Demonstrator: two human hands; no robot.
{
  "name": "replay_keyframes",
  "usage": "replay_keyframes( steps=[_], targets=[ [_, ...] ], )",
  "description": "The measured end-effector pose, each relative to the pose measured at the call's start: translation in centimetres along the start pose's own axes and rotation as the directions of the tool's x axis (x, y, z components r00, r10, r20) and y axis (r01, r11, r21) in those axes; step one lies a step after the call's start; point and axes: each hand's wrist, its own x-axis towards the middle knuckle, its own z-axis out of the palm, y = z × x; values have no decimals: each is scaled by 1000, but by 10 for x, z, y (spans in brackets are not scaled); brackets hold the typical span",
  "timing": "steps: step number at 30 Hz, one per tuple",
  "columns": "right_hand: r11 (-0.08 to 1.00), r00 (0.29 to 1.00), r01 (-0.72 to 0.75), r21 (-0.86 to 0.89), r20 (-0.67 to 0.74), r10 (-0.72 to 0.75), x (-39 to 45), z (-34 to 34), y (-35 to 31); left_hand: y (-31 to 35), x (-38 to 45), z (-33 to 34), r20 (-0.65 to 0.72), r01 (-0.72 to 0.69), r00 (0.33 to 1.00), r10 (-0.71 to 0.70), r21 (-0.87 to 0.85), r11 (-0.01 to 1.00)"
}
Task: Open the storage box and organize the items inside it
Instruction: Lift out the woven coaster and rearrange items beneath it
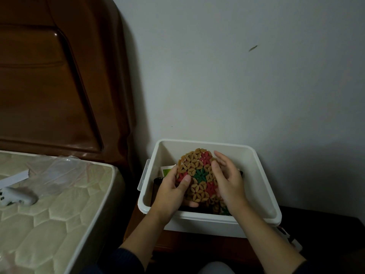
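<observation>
- Head view shows the storage box [256, 175], white and lidless, on a dark wooden stand against the wall.
- A round beaded mat [197, 175] of tan, red and green petals stands tilted on edge above the box's contents, between both hands.
- The left hand [173, 192] pinches its lower left edge, thumb on the face; the right hand [229, 178] rests curved fingers along its right rim.
- Both hands are equally close; I'd judge lowering it flat comes next.
- A green-and-white card [166, 171] lies behind; no writing is legible.
- A mattress [59, 204] sits left.
</observation>
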Motion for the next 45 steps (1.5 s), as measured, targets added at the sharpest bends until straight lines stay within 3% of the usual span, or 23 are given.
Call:
replay_keyframes(
  steps=[4,11,21,29,40,45],
  targets=[
    [999,999,-19,43,-33,20,2,-3,1,0,0,1,15,11,1000,-11,12,1000],
    [986,995,-94,139,50,88,3,-3,4,1,1,-2,-48,-21,999,16,-102,995],
    [983,991,-73,169,123,52,1,-5,3,-3,1,-4,-5,-25,1000,25,-79,997],
    [991,997,-16,136,72,6,0,-4,4,-3,1,-4,45,-62,997,66,-78,995],
    [982,996,-94,163,17,92,-3,-1,-1,-2,1,-3,14,-55,998,55,-39,998],
    [994,1000,-18,109,22,16,-3,0,-6,-1,0,-1,-9,-29,1000,29,-27,999]
  ],
)
